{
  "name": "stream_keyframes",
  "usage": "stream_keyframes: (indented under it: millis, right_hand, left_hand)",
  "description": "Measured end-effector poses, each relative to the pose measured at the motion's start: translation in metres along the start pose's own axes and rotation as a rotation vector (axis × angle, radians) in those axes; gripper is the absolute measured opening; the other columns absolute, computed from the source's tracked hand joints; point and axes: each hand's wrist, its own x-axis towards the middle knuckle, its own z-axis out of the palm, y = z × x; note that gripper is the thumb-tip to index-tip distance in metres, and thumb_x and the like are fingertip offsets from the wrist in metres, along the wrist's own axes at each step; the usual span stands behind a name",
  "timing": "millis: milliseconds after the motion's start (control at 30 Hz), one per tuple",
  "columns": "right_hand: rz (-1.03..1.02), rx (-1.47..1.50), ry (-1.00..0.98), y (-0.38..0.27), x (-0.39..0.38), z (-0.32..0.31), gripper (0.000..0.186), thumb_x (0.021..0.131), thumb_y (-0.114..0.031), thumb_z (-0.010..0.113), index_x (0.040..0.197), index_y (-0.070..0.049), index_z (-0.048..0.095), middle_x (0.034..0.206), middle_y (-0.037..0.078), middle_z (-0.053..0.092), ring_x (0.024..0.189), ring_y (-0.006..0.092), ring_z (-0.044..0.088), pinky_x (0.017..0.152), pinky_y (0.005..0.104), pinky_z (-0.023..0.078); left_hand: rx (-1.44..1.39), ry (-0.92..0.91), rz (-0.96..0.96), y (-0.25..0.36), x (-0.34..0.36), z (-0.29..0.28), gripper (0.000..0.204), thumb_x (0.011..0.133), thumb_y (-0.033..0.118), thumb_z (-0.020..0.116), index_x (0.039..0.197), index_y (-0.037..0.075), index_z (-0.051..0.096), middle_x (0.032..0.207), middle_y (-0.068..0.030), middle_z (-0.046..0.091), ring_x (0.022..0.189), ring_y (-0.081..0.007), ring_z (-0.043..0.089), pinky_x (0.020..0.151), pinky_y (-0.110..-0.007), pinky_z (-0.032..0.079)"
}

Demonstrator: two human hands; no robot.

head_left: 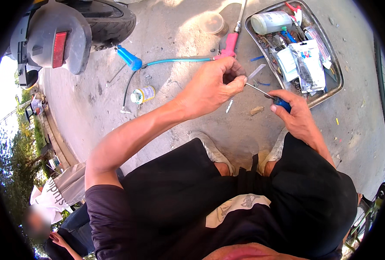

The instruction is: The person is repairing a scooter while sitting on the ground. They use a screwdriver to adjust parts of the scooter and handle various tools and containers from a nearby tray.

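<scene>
My right hand [294,110] is closed round the blue handle of a tool with a thin metal shaft [258,89], perhaps a screwdriver. The shaft points left toward my left hand [214,84], whose thumb and fingers pinch together at its tip. Whether they hold the tip itself or something small on it is hidden. Just beyond the left fingertips shows a pale flat strip [257,70]. Past that hand lies a pink-red air gun [229,45], joined to a teal hose [177,60].
A metal tray [339,84] of tools, packets and a clear jar stands at the far right. A tyre [114,26] is at the far left, near a blue-handled tool [129,58]. A small can [143,94] lies on the concrete. Another person [69,190] is at the lower left.
</scene>
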Motion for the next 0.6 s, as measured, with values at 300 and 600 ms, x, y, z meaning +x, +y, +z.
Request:
stream_keyframes:
  millis: [300,600]
  right_hand:
    - [0.072,0.055,-0.067,-0.037,0.011,-0.017,0.043,0.096,-0.006,0.070,0.139,-0.005,0.066,0.108,0.005,0.067,0.097,0.0137,0.057,0.089,0.0286,0.046]
    - [0.092,-0.283,-0.305,-0.145,0.031,-0.017,0.046,0.095,0.001,0.066,0.139,-0.003,0.058,0.092,0.010,0.067,0.085,0.0139,0.061,0.082,0.0313,0.050]
  left_hand:
    - [0.078,0.281,0.066,-0.071,-0.068,-0.054,0.048,0.102,0.027,0.072,0.143,0.005,0.061,0.128,-0.0100,0.071,0.112,-0.0222,0.068,0.092,-0.036,0.056]
    - [0.656,1.071,-0.254,-0.219,-0.166,-0.144,0.060,0.083,0.026,0.086,0.136,0.006,0.066,0.140,-0.0143,0.061,0.127,-0.0358,0.058,0.107,-0.046,0.049]
